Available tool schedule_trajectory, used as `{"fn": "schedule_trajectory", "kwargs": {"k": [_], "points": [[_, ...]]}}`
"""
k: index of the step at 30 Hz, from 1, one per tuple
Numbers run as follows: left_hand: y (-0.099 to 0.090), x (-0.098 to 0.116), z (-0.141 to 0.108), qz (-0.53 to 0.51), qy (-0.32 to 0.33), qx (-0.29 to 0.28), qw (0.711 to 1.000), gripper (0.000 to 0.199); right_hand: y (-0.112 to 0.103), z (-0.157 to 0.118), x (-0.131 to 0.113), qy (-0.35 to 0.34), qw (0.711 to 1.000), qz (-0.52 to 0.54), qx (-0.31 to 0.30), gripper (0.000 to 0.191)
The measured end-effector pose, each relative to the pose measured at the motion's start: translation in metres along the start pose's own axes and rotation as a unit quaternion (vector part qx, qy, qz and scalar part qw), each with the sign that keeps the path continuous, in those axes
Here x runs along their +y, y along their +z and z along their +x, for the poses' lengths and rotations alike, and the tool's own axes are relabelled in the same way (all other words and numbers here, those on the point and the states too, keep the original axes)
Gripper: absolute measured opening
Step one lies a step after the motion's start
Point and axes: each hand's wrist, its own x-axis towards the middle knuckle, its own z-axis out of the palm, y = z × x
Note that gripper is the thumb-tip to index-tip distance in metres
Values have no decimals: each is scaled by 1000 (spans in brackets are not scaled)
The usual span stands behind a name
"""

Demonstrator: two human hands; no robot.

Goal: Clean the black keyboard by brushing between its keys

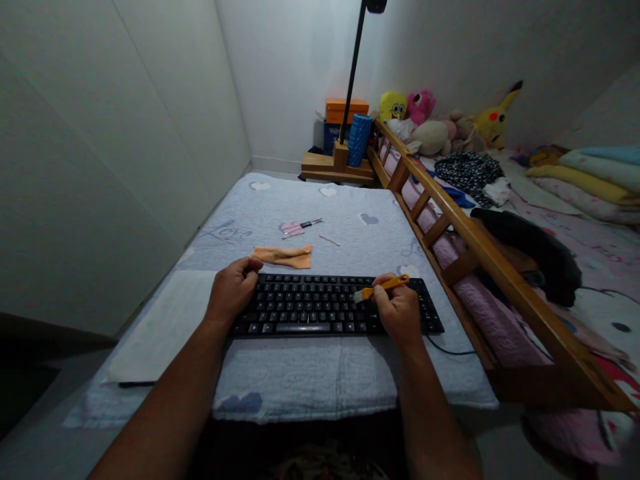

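A black keyboard [305,308] lies flat across the cloth-covered table. My left hand [234,288] is closed on its left end, thumb and curled fingers at the far corner. Between the fingers of my right hand [400,310] is a small brush [389,287] with a yellow handle. Its pale bristles rest on or just above the keys right of the middle; I cannot tell which. Just beyond the keyboard, a crumpled orange cloth [295,259] lies near my left hand.
Farther back lie a cotton swab [330,240] and a pink item with a dark-handled tool [306,225]. A white sheet [167,327] is at the left. The wooden bed rail [467,233] borders the right side. A cable [447,348] runs from the keyboard toward the rail.
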Motion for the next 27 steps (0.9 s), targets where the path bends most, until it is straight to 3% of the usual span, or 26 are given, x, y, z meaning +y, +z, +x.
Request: {"fn": "schedule_trajectory", "kwargs": {"k": [5,9,15,27], "points": [[1,0,0,3,-1,3,1000,32,-9,1,11,-8,994,-99,53,19],[1,-1,0,4,3,-1,1000,34,-16,-1,13,-7,994,-88,64,20],[1,-1,0,-1,4,2,1000,33,-20,-3,11,-25,999,17,-15,19],[1,-1,0,1,6,2,1000,32,-43,-10,-1,27,989,29,-143,22]]}}
